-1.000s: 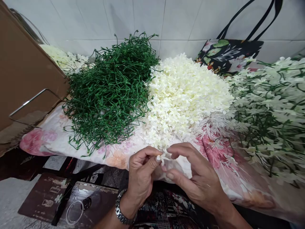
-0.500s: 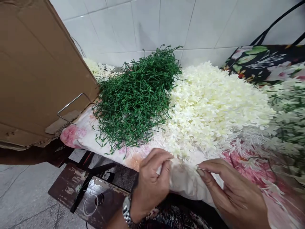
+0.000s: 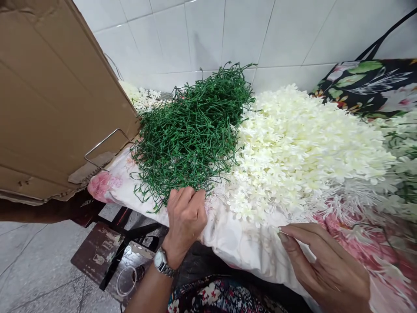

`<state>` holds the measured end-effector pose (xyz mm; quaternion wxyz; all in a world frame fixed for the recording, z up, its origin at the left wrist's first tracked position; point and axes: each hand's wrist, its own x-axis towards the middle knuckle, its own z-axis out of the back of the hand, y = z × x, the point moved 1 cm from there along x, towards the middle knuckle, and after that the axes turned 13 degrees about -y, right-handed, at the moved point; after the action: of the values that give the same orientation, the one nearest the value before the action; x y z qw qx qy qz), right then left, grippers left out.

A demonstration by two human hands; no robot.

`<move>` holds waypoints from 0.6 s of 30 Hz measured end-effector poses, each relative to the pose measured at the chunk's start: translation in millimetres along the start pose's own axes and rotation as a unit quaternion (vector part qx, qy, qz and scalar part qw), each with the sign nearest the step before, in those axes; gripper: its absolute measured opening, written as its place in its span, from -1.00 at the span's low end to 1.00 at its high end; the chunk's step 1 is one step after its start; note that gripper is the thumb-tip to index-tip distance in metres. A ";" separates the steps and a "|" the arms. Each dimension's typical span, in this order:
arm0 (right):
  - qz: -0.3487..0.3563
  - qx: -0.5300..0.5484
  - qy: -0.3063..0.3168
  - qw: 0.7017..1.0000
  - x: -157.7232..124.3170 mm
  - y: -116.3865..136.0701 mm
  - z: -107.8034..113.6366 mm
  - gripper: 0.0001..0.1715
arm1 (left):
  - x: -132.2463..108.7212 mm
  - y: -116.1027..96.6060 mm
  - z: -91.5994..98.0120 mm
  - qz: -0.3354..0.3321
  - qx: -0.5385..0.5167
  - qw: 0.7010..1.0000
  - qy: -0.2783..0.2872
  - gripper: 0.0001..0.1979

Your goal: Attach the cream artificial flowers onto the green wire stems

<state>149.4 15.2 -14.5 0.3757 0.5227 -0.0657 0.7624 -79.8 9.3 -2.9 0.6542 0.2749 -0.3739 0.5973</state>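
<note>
A heap of green plastic stems [image 3: 192, 134] lies on a flowered cloth [image 3: 107, 184], with a heap of small white artificial flowers [image 3: 306, 148] to its right. My left hand [image 3: 185, 215] reaches to the near edge of the green heap, back of the hand up, fingers curled down into the stems and hidden there. My right hand [image 3: 321, 263] rests on the cloth below the white flowers, thumb and forefinger pinched together at their tips; whatever is between them is too small to name.
A large brown cardboard box [image 3: 52, 104] stands at the left with a wire handle. A dark flowered bag [image 3: 368, 84] leans on the tiled wall at the right. Assembled white sprigs with green stems [image 3: 404, 148] lie far right. A dark low board [image 3: 100, 254] sits on the floor below.
My hands were together pinching a white flower. They have parted: the left hand has moved up and left to the green stems, the right has stayed low on the cloth. The view swung left.
</note>
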 end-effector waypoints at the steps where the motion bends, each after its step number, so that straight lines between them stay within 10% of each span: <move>1: 0.001 0.003 -0.002 1.000 0.0 0.1 0.2 -0.91 | -1.5 -0.7 1.9 0.010 -0.030 0.999 -0.024 -0.78; 5: -0.008 0.028 0.000 1.000 -1.6 -0.6 0.1 -0.88 | -9.4 -12.2 8.8 0.004 -0.137 0.988 -0.075 -0.75; 13: -0.017 0.055 0.012 0.998 -5.9 -2.5 2.2 -0.79 | -24.3 -44.7 13.1 -0.125 -0.180 0.975 0.041 -0.77; 18: -0.015 0.065 0.013 0.998 -2.8 1.1 1.4 -0.79 | -23.5 -42.1 10.7 -0.011 -0.230 0.973 0.028 -0.79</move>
<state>150.3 12.3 -16.0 0.3533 0.5371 -0.0035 0.7660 -40.2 -18.6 -12.4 0.7166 0.1043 -0.4801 0.4951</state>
